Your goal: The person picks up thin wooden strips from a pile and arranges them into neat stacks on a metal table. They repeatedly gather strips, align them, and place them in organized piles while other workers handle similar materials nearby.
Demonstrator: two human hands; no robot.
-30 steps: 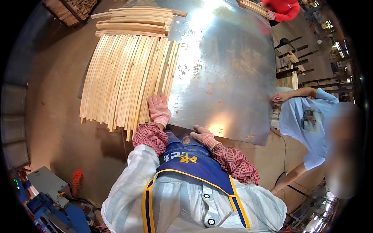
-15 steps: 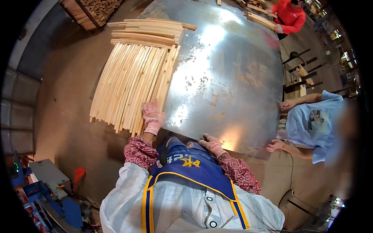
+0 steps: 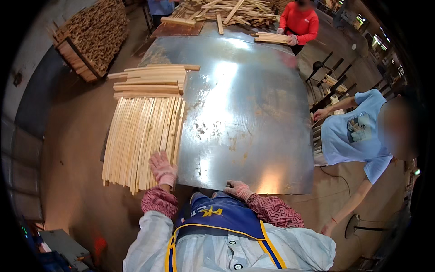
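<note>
A row of pale wooden strips lies side by side on the left part of a metal-topped table. On the near right end of that row rests my left hand, in a pink-and-white knit glove, palm down with fingers stretched out. My right hand, gloved alike, lies on the table's near edge in front of my blue apron. Its fingers look loosely bent, with nothing visible in them. Several more strips lie crosswise beyond the far end of the row.
Across the table, a person in red holds a few strips. A person in light blue stands at the right edge. A strip heap lies at the far end. A wooden crate of sticks stands far left.
The view has tilted up, bringing the far heap into sight. My left hand stays on the strips, fingers a little more spread. The person in light blue has lowered the nearer arm.
</note>
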